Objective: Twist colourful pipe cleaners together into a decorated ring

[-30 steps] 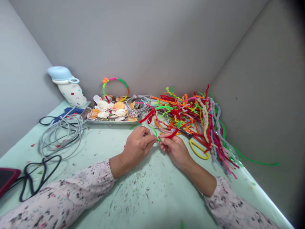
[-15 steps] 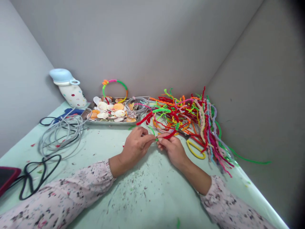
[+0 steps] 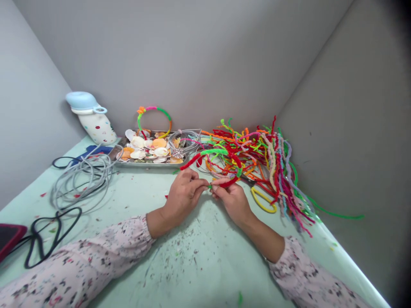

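My left hand [image 3: 184, 194] and my right hand [image 3: 231, 199] meet above the pale green table [image 3: 199, 261], fingertips pinched together on a wire ring wrapped in red and green pipe cleaner [image 3: 215, 159]. The ring arches up and away from my fingers. The left fingers pinch a short green end; the right fingers pinch the red part. Just behind the ring lies a big heap of coloured pipe cleaners [image 3: 266, 158].
A metal tray of seashells [image 3: 149, 150] sits at the back, with a multicoloured wrapped ring [image 3: 154, 115] leaning on the wall. A white dotted bottle [image 3: 93, 119], grey wire coil [image 3: 81, 179], black cable [image 3: 48, 235] and yellow-handled scissors [image 3: 261, 199] lie around.
The hands have stayed pinched together and drifted slightly left and up. The green end between the fingers looks shorter, and the ring's red left end has swung lower and further left.
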`<act>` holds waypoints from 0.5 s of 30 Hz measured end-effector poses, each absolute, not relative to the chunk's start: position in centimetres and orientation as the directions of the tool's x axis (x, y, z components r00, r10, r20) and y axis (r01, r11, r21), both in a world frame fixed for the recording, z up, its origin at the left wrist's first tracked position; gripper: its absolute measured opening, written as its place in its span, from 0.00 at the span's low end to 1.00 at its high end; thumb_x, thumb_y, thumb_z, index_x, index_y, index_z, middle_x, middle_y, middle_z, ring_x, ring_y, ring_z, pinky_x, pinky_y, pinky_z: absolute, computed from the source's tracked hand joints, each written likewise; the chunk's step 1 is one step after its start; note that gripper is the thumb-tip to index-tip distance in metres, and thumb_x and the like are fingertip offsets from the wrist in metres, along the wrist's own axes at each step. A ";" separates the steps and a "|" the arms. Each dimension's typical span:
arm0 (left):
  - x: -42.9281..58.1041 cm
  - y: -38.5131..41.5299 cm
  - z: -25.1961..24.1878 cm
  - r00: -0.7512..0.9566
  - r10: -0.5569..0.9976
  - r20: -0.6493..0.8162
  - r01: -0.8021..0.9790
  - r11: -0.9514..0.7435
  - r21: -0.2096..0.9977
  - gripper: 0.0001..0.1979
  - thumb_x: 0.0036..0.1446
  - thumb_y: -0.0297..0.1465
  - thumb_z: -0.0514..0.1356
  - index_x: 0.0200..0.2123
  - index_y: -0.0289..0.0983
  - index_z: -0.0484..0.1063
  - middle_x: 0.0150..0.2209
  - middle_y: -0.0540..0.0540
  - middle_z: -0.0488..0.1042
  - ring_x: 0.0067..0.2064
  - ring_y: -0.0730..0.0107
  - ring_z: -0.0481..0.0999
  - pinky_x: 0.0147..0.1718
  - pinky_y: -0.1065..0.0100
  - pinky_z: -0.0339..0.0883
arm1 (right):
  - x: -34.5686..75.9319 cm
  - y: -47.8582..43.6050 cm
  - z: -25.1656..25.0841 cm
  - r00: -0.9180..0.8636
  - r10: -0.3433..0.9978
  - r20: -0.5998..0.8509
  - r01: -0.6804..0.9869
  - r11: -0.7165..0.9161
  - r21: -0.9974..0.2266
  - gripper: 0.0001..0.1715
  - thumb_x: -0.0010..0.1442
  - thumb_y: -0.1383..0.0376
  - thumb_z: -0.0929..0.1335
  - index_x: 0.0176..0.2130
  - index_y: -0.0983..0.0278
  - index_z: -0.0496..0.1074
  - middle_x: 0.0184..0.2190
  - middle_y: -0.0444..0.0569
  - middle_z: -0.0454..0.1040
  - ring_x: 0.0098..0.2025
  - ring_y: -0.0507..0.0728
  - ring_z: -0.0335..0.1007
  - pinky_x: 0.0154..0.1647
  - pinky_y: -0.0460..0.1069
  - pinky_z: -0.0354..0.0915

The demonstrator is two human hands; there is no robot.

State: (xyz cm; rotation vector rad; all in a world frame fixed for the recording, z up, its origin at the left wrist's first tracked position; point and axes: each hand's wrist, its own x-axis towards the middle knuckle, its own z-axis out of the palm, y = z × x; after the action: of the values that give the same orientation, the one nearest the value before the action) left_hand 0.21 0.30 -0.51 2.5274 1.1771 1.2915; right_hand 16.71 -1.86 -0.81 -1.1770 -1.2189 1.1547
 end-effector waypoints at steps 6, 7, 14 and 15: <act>0.3 0.4 -0.8 0.324 0.669 0.669 0.583 -0.698 0.416 0.06 0.57 0.30 0.60 0.37 0.38 0.76 0.34 0.46 0.67 0.38 0.67 0.67 0.38 0.64 0.65 | 16.9 -1.9 -1.1 0.018 0.994 0.104 0.046 0.103 -0.994 0.09 0.54 0.59 0.69 0.34 0.62 0.73 0.23 0.42 0.71 0.27 0.53 0.65 0.32 0.48 0.61; 0.3 0.4 -0.8 0.324 0.667 0.671 0.585 -0.699 0.412 0.06 0.57 0.30 0.60 0.37 0.38 0.76 0.34 0.46 0.67 0.38 0.67 0.67 0.38 0.64 0.65 | 16.9 -1.9 -1.1 0.019 0.994 0.106 0.049 0.105 -0.993 0.09 0.54 0.59 0.69 0.34 0.62 0.73 0.23 0.42 0.71 0.27 0.53 0.65 0.32 0.48 0.61; 0.3 0.4 -0.3 0.335 0.702 0.628 0.616 -0.668 0.418 0.06 0.56 0.30 0.60 0.37 0.38 0.76 0.33 0.47 0.67 0.36 0.68 0.69 0.37 0.65 0.65 | 16.8 -1.8 -1.3 0.045 0.985 0.168 0.102 0.163 -0.981 0.08 0.54 0.60 0.69 0.33 0.61 0.74 0.26 0.44 0.72 0.29 0.53 0.65 0.33 0.49 0.61; 0.4 0.3 -0.2 0.331 0.717 0.613 0.618 -0.656 0.433 0.06 0.56 0.29 0.61 0.36 0.38 0.77 0.32 0.47 0.67 0.36 0.68 0.69 0.37 0.65 0.66 | 16.7 -1.8 -1.4 0.048 0.982 0.184 0.114 0.178 -0.977 0.08 0.54 0.60 0.69 0.33 0.61 0.74 0.28 0.45 0.73 0.30 0.54 0.66 0.34 0.49 0.61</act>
State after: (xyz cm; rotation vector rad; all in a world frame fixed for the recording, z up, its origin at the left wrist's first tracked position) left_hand 0.37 0.35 -0.17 2.4618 1.2414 1.2325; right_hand 16.75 -1.79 -1.39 -1.1780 -1.3260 0.9775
